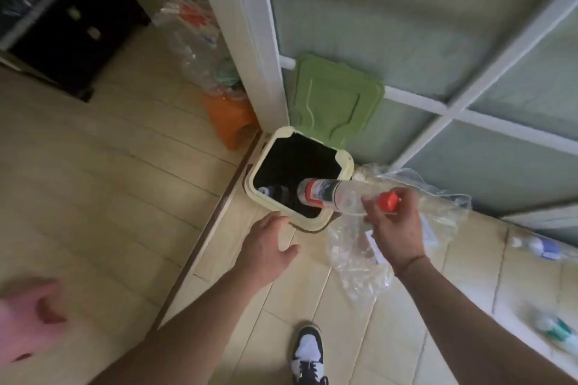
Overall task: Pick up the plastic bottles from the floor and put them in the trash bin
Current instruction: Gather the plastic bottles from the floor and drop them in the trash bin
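Nearest the camera, at 6 o'clock: one shoe [308, 353], black and white, on the tiled floor [125, 197].

Item, far left at 8 o'clock: a blurred pink shape; I cannot tell what it is.

Item, my left hand [266, 244], centre frame: fingers spread and relaxed, palm down, holding nothing, fingertips just short of the near rim of the trash bin [344, 162].

Item, the trash bin, at 12 o'clock from that hand: cream rim, green lid [337, 97] tipped up against the glass door behind, dark interior with at least one bottle [275, 192] already inside near the left wall.

Item, plastic bottle [331, 195], clear, with a red band near its base: long axis running roughly 9 to 3 o'clock, base over the bin's mouth, red cap [388, 201] end in my right hand [397, 228]. That hand is closed around the neck, the cap showing between the fingers.

Deciding relation: the bottle lies at 9 o'clock from my right hand, base leading, already above the opening. By my judgement, releasing or tipping it base-first should drop it in. The right hand is the working one.

Item, crumpled clear plastic [359, 259] on the floor beneath and beyond my right hand.

Item, far right at 3 to 4 o'clock: two more bottles [538, 247] on the floor, blurred, well apart from both hands.
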Tool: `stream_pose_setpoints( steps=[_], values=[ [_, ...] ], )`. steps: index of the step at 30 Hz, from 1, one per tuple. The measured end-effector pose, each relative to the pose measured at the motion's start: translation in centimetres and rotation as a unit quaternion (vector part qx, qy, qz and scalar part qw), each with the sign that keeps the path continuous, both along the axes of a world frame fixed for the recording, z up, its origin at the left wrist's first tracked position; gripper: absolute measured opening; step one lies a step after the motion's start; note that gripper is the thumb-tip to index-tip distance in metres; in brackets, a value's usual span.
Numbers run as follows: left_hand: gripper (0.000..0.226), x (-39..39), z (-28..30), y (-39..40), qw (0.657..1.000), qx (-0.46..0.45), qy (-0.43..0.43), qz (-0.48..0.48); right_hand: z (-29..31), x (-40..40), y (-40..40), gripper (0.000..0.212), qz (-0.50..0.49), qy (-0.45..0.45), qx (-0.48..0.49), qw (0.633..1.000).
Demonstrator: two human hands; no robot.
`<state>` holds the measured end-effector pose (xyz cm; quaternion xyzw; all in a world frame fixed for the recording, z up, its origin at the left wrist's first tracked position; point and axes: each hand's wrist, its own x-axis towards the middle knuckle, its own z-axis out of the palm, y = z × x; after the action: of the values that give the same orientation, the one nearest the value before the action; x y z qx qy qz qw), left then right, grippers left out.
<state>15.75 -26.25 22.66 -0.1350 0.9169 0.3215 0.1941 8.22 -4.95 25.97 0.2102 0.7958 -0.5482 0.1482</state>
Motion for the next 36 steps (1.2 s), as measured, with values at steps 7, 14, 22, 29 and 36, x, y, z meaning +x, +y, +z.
stream_pose_setpoints(
  steps=[7,14,22,29,36],
  values=[
    [0.054,2.5,-3.6,-5.5,0.997,0.02,-0.061,0.036,-7.1,-5.3,-8.4,0.054,0.108,-0.141,0.043,0.983],
    [0.051,2.9,-5.0,-5.8,0.994,0.032,-0.094,0.052,-9.0,-4.3,-8.4,0.042,0.172,-0.19,0.096,0.962],
    [0.051,1.6,-4.1,-1.2,0.993,0.032,-0.11,0.006,-6.6,-2.5,-1.1,0.046,0.145,-0.194,0.094,0.966],
    [0.051,-0.2,-1.9,9.0,0.993,0.019,-0.066,-0.1,-4.4,3.6,10.6,0.044,0.02,-0.203,0.033,0.978],
    [0.074,3.0,0.5,26.2,0.968,0.076,-0.041,-0.237,-1.3,17.5,25.7,0.048,-0.21,-0.133,0.065,0.967]
  ],
)
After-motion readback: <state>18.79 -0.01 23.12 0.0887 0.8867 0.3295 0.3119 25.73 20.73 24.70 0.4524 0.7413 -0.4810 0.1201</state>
